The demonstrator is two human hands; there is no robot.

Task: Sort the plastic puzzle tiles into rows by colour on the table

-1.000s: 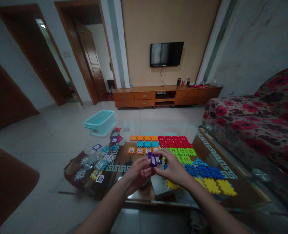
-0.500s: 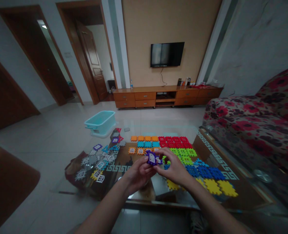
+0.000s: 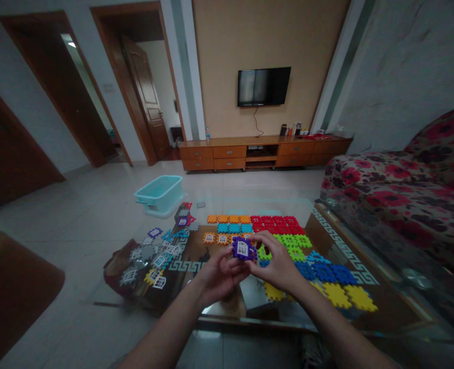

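The right fingertips point(image 3: 263, 239) press down over the top edge of a purple plastic tile point(image 3: 244, 249) with a white window insert point(image 3: 242, 249), while the left fingers point(image 3: 230, 262) pinch it from the lower side, so the tile sits gripped between the two hands, held up above the table. The left hand point(image 3: 221, 279) and right hand point(image 3: 279, 269) nearly meet behind it, with their fingers bent rather than spread. The tile looks light and stiff, and its notched edges should give a sure hold, so the edges seem the best place to take it, leaving the window face clear. Just beyond the fingertips lie rows of orange tiles point(image 3: 227, 219) and red tiles point(image 3: 273, 222), and green tiles point(image 3: 288, 241) sit just past the right fingers. Blue tiles point(image 3: 323, 272) and yellow tiles point(image 3: 350, 298) run further out to the right. Left of the left hand, a loose heap of mixed tiles point(image 3: 153, 256) rests on a brown bag point(image 3: 115, 271) at the edge of a glass-topped table point(image 3: 344, 251). The fingers hide part of the purple tile, and in this dim view it may be two joined pieces rather than one. Reflections in the glass blur what lies beneath the hands.
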